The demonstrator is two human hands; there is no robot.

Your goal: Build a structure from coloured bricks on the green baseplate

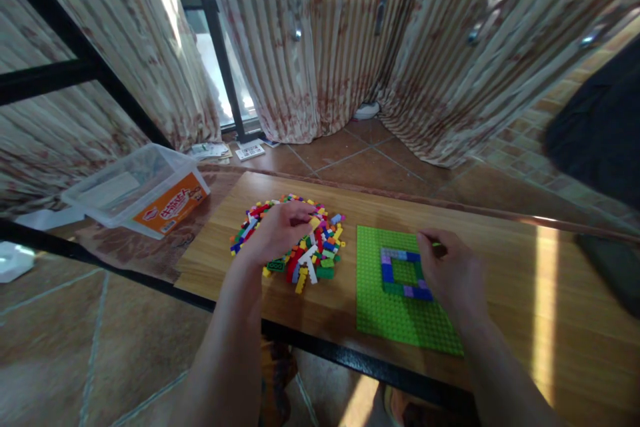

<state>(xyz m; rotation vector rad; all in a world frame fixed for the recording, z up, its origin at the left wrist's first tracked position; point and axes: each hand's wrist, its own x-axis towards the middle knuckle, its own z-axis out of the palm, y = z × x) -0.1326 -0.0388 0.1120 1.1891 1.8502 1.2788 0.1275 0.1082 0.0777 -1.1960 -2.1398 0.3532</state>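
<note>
My left hand [280, 232] is over a pile of loose toy building bricks [300, 260] in many colours. Its fingers and thumb are apart, with a yellow brick [314, 221] close to the fingertips; I cannot tell whether they touch it. On the right, a green baseplate [370, 310] carries a hollow square of blue, purple, grey and green bricks [387, 273]. My right hand [453, 270] is closed at the square's upper right corner, fingertips curled together. Whatever those fingers hold, if anything, is hidden, and the hand covers part of the plate's right side.
A clear plastic box [135, 187] with an orange label stands left of the wooden board [215, 260]. Papers [250, 149] lie by the window. Striped curtains [345, 60] hang behind, and a black metal bar [350, 363] runs along the near edge. Something dark [600, 120] is at the right.
</note>
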